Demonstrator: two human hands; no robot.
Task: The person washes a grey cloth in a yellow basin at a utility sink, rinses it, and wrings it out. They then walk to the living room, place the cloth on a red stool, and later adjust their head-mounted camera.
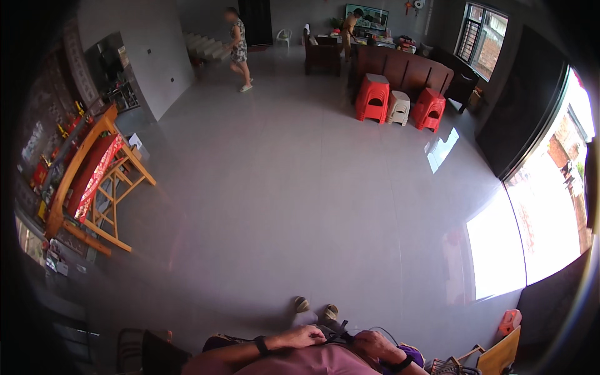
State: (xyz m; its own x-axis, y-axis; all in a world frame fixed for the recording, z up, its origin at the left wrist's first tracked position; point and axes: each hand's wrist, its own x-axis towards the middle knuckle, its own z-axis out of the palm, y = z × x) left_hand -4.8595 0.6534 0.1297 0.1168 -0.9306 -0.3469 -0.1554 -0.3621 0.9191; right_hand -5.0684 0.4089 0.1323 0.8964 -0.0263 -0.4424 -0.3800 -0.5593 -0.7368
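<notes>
At the bottom of the head view, my left hand (307, 336) and my right hand (375, 344) are both close to my body, at waist height. A dark strap (343, 328) with a buckle-like black part lies between them. The fingers of my right hand are closed on the black part. My left hand's fingers are curled near the strap's other side; whether they grip it I cannot tell. A thin black cable (386, 332) loops beside my right hand. Both wrists wear black bands. Below the hands is a pink shirt (323, 361), and my sandalled feet show beyond.
Red plastic stools (372, 98) and white stools (398, 108) are stacked behind a wooden sofa (403, 68). A wooden altar table (84, 164) stands left, an open doorway (543, 206) right. One person (239, 47) walks near the stairs; another person (348, 35) stands by the television.
</notes>
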